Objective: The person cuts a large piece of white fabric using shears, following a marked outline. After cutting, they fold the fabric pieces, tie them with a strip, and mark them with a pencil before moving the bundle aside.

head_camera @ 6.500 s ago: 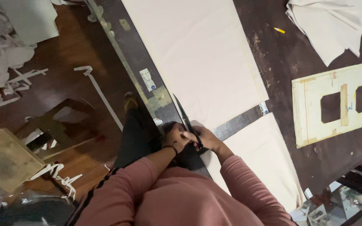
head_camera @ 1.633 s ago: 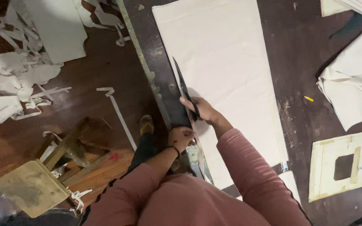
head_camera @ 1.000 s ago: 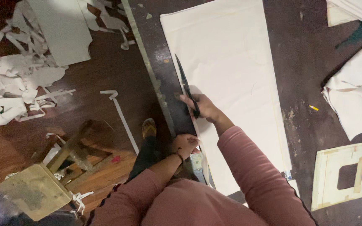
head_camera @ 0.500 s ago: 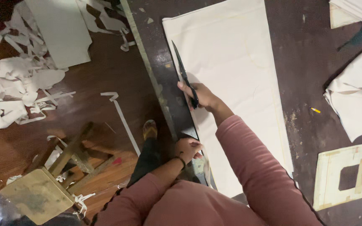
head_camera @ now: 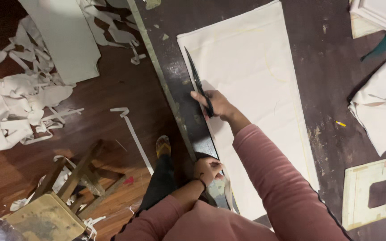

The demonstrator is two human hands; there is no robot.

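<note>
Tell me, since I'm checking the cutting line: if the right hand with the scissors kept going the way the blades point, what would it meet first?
Only more cream fabric. The right hand aims the black scissors along its left edge; the way looks free up to the far corner.

Cloth sheet (head_camera: 251,89) lies on table (head_camera: 327,80), just right of both hands. Scissors (head_camera: 197,80) in right hand (head_camera: 215,105), along cloth's left edge. Left hand (head_camera: 207,169) nearer the body, on that edge. Stool (head_camera: 63,196) and scraps (head_camera: 18,107) on floor (head_camera: 112,89), left of hands.
</note>
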